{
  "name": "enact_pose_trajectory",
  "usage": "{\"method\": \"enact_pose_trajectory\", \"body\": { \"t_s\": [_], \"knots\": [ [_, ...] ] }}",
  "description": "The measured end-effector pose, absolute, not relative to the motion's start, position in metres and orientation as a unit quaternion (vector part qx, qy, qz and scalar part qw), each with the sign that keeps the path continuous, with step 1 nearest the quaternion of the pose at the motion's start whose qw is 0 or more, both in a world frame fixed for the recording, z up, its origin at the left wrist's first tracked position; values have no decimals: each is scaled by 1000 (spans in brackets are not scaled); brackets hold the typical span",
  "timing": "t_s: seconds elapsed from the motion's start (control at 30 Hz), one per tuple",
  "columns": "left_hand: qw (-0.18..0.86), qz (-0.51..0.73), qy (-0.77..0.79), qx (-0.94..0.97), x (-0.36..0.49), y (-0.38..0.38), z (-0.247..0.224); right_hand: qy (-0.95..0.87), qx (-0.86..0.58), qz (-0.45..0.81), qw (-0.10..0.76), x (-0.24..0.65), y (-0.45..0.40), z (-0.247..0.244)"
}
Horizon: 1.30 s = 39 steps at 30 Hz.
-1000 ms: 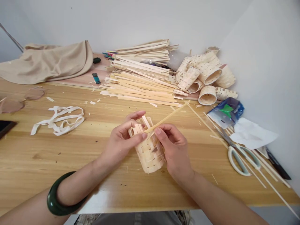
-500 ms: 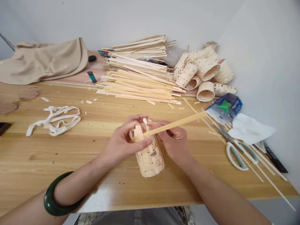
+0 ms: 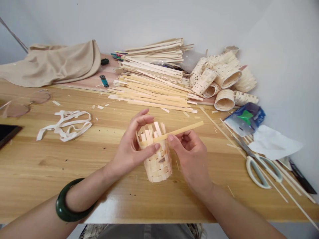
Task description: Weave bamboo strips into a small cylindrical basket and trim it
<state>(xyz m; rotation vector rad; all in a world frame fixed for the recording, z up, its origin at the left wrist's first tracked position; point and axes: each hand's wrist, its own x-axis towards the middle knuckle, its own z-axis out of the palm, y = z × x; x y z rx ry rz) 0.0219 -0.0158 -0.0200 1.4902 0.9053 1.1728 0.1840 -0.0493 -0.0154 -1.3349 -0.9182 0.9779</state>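
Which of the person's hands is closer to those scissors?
The right hand. It pinches a yellowish strip to the left of the scissors, not touching them. The left hand, holding the woven basket, is farther left.

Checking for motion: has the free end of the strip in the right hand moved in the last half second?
Yes: the free end of the strip has moved left against the bag, now short of its edge.
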Motion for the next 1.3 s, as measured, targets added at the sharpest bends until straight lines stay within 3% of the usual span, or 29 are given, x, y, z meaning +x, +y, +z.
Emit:
{"method": "enact_pose_trajectory", "body": {
  "t_s": [0.1, 0.17, 0.27, 0.33, 0.5, 0.63, 0.8, 1.03, 1.3],
  "knots": [
    [477, 494, 358, 633, 21, -15, -23, -352, -588, 410, 602, 189, -44, -19],
    [471, 496, 351, 639, 20, -13, -24, -314, -545, 519, 579, 192, -39, -21],
    [486, 487, 338, 642, 17, -11, -23, -293, -441, 701, 477, 196, -32, -24],
    [500, 480, 326, 643, 16, -9, -22, -298, -400, 738, 455, 196, -30, -26],
    [516, 528, 354, 574, 19, -6, -27, -278, -380, 712, 520, 194, -29, -29],
    [609, 512, 405, 451, 25, -8, -34, -248, -405, 686, 551, 197, -25, -33],
    [562, 492, 390, 539, 33, -24, -30, -236, -427, 674, 554, 201, -22, -37],
    [629, 496, 368, 473, 38, -29, -18, -285, -423, 626, 590, 191, -30, -32],
    [520, 513, 396, 556, 36, -22, -31, -333, -418, 589, 606, 183, -40, -35]
  ]
}}
